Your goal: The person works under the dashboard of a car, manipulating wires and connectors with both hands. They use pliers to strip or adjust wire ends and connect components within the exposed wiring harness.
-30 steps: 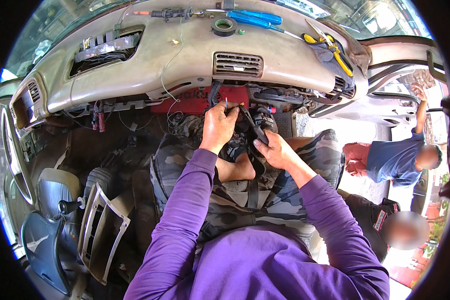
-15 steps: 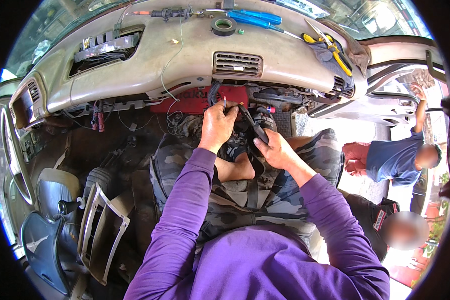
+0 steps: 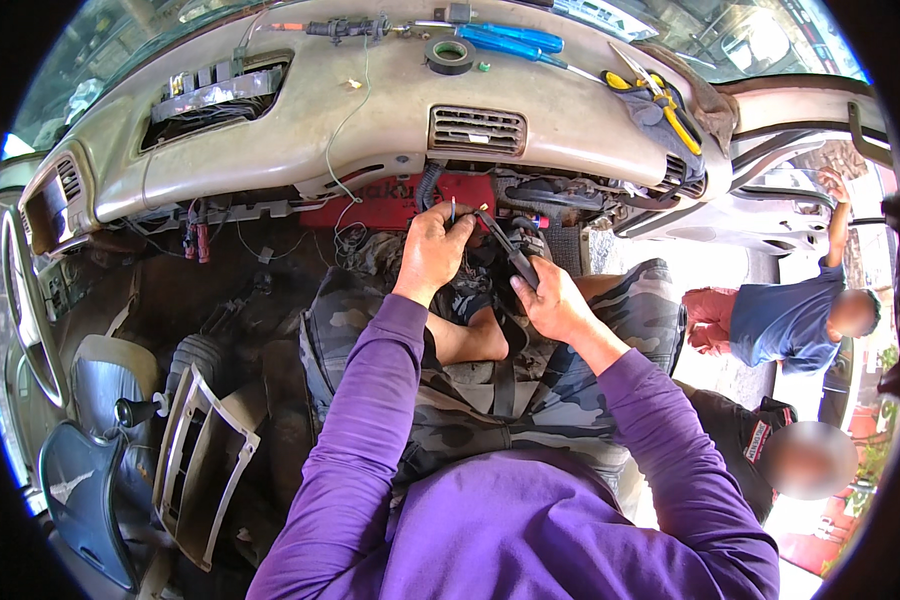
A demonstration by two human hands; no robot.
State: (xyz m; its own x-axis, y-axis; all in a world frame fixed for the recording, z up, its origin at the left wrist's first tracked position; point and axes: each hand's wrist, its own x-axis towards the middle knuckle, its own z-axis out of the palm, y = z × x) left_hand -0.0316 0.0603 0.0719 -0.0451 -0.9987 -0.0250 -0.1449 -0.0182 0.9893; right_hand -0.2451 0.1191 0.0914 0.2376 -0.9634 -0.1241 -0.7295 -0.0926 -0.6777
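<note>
Watching mid-frame from my end: R hand point(image 3: 560, 302) gripping a dark pliers-like tool point(image 3: 517, 260), tip angled up-left, just beside L hand point(image 3: 434, 252). That one's pinched narrow on a thin bluish bit point(image 3: 453, 210) just above ctr, too small for me to ID. Up top on the beige dash point(image 3: 590, 125) I see a blk tape roll point(image 3: 450, 67), blue-handled screwdrivers point(image 3: 515, 38) alongside, yellow-handled pliers point(image 3: 681, 126) upper R.

1 black tape roll point(image 3: 451, 68), 2 blue-handled screwdrivers point(image 3: 518, 37) on beige dashboard point(image 3: 395, 105)
</note>
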